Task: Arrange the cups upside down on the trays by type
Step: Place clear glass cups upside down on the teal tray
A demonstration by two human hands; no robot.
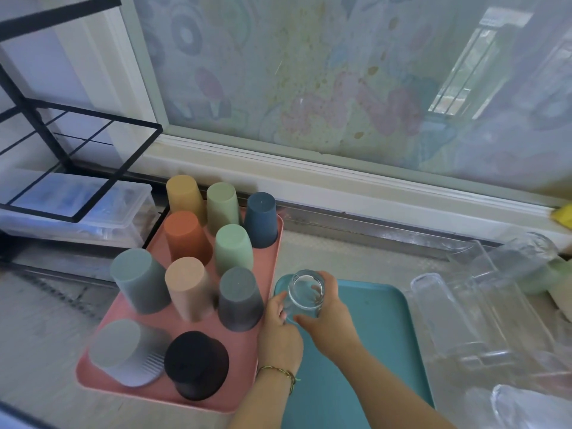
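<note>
A clear drinking glass (305, 297) is held on end at the far left corner of a teal rectangular plastic tray (371, 335), with what seems to be its thick base uppermost; whether its lower end rests on the tray cannot be told. The grip of the right hand (329, 315) is closed round the glass from the right, with the fingers curled over the far side and the thumb laid across the near side. The grip of the left hand (280, 331) is closed on the lower left of the same glass, and a thin braided bracelet (278, 371) is worn on that wrist. Just beside the teal tray, on its left, a pink rectangular plastic tray (243, 366) is set on the pale speckled desk (340, 252). Ten opaque cups are stood upside down on it: a mustard plastic cup (184, 195), a sage plastic cup (223, 205) and a navy plastic cup (261, 219) in the far row, then a rust plastic cup (185, 238), a mint plastic cup (233, 249), a grey-green plastic cup (139, 280), a peach plastic cup (190, 287), a dark grey plastic cup (240, 298), and nearest a pale grey ribbed cup (123, 351) and a black flared cup (196, 365). To the right of the teal tray a crowded group of clear glasses (458, 311) is seen on the desk. At the left a black wire rack (77, 125) is stood over a clear lidded plastic box (93, 209).
</note>
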